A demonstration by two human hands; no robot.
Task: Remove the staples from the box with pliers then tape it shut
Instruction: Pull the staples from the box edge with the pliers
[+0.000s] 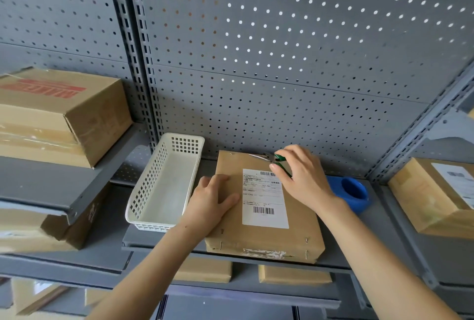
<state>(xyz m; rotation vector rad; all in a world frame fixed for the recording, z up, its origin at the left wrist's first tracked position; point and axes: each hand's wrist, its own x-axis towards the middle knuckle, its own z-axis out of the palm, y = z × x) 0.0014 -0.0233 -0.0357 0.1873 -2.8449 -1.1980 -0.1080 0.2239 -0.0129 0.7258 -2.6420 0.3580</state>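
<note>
A flat brown cardboard box point(302, 222) with a white shipping label point(264, 199) lies on the grey shelf point(379, 232). Small metal staples show along its near edge and at its far left corner. My left hand point(213, 201) presses flat on the box's left side, fingers spread. My right hand point(300, 176) grips green-handled pliers point(266, 158), whose metal jaws point left along the box's far edge. A blue tape dispenser point(354, 192) sits just right of the box, partly hidden behind my right wrist.
A white plastic mesh basket point(164, 183) stands left of the box, touching it. Other cardboard boxes rest on the left shelf point(59, 114), the right shelf point(436, 196) and the shelf below. A grey pegboard wall point(282, 63) rises right behind the box.
</note>
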